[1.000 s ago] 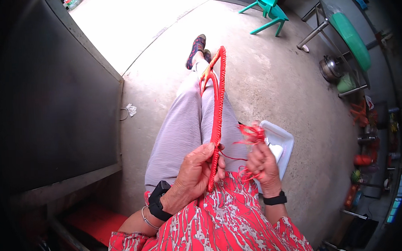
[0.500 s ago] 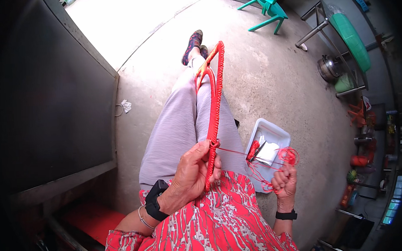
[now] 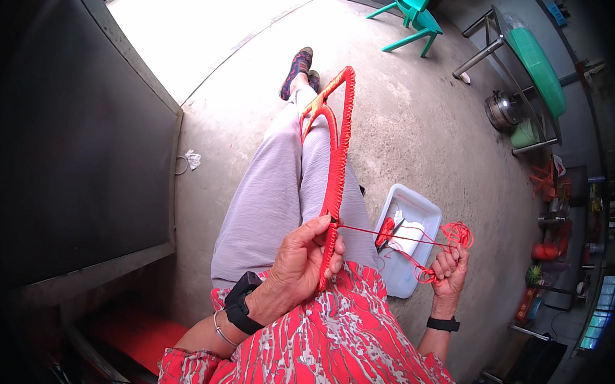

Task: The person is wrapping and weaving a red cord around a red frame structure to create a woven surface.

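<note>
Red and thin, the frame point(image 3: 337, 170) seems light and stiff, good to hold near its six o'clock end. It is over the legs point(image 3: 257, 215), top toward twelve. The left hand point(image 3: 302, 255) pinches that end; the right hand point(image 3: 451, 271), at four o'clock, clutches soft string point(image 3: 458, 235).

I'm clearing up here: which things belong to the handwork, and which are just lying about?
Handwork:
red wrapped frame, in the left hand
red cord, in the right hand
probably the white tray with its red bundle

Apparently just lying about:
green chair
metal pot
crumpled white thing
</note>
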The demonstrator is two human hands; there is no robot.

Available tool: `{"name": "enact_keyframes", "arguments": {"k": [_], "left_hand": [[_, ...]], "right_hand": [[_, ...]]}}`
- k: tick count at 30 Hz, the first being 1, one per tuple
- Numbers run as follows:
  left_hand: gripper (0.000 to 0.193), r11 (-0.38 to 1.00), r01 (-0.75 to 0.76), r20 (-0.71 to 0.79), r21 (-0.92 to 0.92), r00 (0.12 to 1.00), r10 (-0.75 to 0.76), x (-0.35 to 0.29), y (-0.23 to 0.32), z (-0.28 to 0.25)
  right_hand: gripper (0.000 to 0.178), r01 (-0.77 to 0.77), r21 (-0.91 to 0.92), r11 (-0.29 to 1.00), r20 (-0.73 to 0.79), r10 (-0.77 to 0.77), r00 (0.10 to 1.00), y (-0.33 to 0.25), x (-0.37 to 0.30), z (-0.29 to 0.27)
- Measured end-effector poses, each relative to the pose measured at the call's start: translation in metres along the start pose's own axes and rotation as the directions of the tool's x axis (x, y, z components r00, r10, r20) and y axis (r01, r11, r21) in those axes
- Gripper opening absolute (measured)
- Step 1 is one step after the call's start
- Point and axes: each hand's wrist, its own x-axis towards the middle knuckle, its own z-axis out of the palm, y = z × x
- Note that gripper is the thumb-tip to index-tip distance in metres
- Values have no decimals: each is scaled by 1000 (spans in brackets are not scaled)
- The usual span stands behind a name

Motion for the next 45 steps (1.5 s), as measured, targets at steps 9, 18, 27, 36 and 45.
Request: {"name": "enact_keyframes", "arguments": {"k": [9,18,27,36,45], "left_hand": [[22,999,3,-3,45,1000,-3,-4,2,10],[17,997,24,68,77,997,-30,-2,3,-3],[17,995,-5,32,102,999,2,-4,3,0],[33,901,-246,-43,357,959,279,-35,19,-13],[34,-459,-594,716,660,315,623,-46,58,53]], "right_hand": [[28,89,36,995,63,-91,994,-20,-8,8],[27,169,19,985,99,-170,980,-36,-23,39],[27,110,20,994,-9,-110,994,-24,-11,26],[15,18,-967,253,-20,-149,989,6,57,76],[14,898,-441,-2,813,422,400,89,17,275]]}}
